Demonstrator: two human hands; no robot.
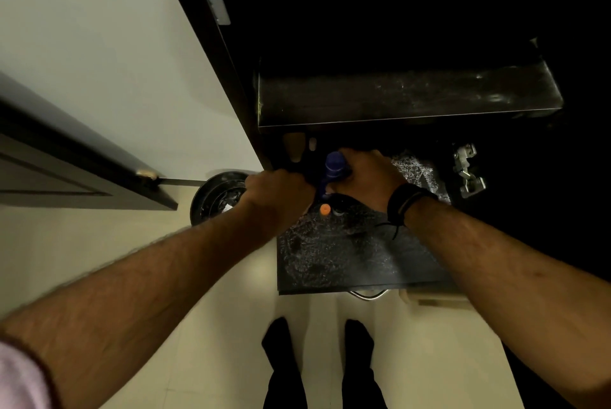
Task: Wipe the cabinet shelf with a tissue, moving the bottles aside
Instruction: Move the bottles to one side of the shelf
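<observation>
Both arms reach into a dark cabinet. My right hand is closed around a blue bottle standing at the left back of the lower shelf, which is dusty and streaked. My left hand is a fist at the shelf's left edge, just left of the blue bottle; what it grips is hidden. A small orange cap and a dark cap beside it show just below the hands. No tissue is visible.
An upper shelf, also dusty, juts out above the hands. A metal hinge sits on the right wall and another at top left. A round black bin stands on the floor left of the cabinet. My feet are below.
</observation>
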